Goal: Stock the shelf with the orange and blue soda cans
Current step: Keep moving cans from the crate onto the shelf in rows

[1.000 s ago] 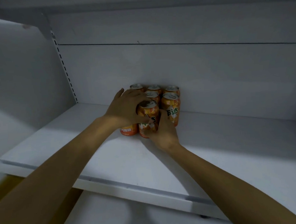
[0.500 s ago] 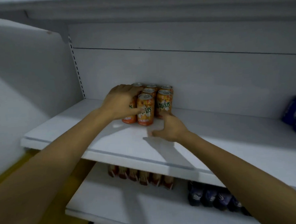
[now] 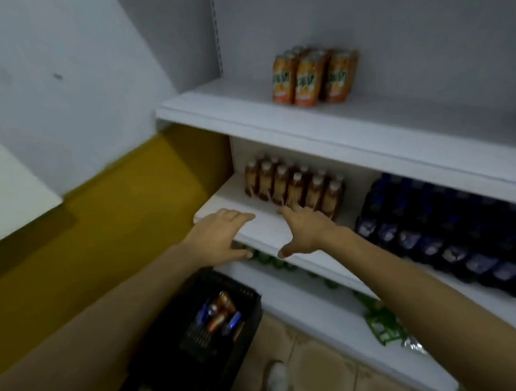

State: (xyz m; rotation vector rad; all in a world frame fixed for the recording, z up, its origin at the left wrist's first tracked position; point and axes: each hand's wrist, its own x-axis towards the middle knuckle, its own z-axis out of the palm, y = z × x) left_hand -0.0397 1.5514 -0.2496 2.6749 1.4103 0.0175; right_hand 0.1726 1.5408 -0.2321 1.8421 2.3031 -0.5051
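Orange soda cans [image 3: 313, 77] grouped on upper shelf [image 3: 246, 112], well above both hands' spread, empty fingers [image 3: 240, 217]

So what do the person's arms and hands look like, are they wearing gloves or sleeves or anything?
No gloves. The left hand and the right hand are both bare, and both forearms are bare as far as the picture shows, with no sleeve in view. I can't see any watch, ring or bracelet, though the picture is a bit blurry.
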